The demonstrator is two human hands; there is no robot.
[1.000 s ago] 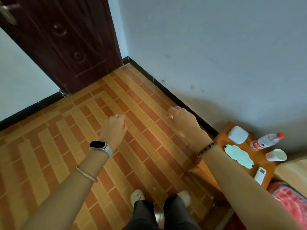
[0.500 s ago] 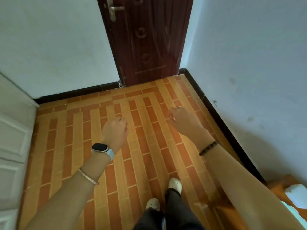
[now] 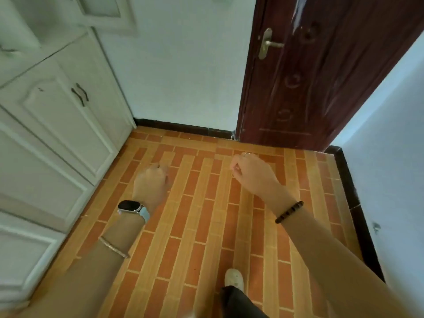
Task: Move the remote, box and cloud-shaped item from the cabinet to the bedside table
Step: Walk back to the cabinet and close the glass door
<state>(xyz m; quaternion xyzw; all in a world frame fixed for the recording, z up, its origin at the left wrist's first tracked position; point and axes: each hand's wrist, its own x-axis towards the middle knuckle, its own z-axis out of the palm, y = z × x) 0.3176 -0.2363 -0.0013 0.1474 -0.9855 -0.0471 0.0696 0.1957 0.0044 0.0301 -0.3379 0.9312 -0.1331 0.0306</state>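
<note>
Both my hands hang loosely curled and hold nothing, above the tiled floor beside the white cabinet.

My left hand (image 3: 150, 182) shows its back to me, fingers bent slackly under, with a watch (image 3: 130, 206) on the wrist and a thin bangle (image 3: 114, 247) further up the forearm. My right hand (image 3: 252, 173) is apart from it, fingers slack with the thumb near the forefinger, and a dark bead bracelet (image 3: 289, 212) on its wrist. The cabinet (image 3: 57, 134) fills the left edge of my view, its panelled doors closed. A dark red door (image 3: 321, 76) stands at the far right corner of the floor (image 3: 202, 226). One pale shoe (image 3: 234, 277) shows below. I cannot tell from here where the remote, box and cloud-shaped item are.
</note>
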